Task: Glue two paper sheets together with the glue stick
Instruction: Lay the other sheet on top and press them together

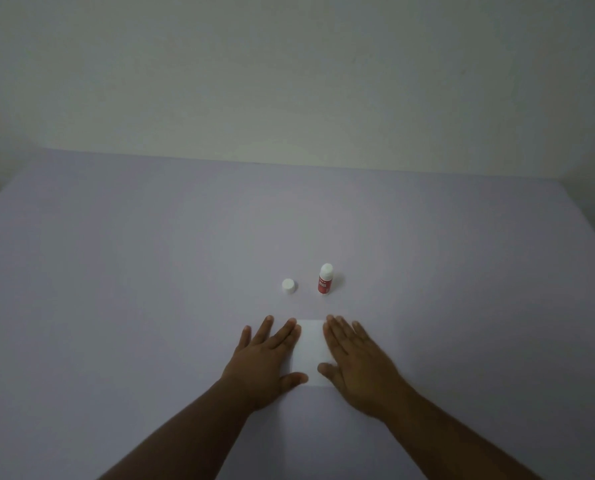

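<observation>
— Both hands are lying flat, fingers spread, holding nothing: the left hand and right hand are pressing the white paper on the surface.
— And the glue stick?
— Standing upright just beyond the paper, its white cap sitting off, beside it.

I see a bare, dim indoor room. A plain pale wall rises behind a wide lavender counter. I can't tell what kind of room it is.
</observation>
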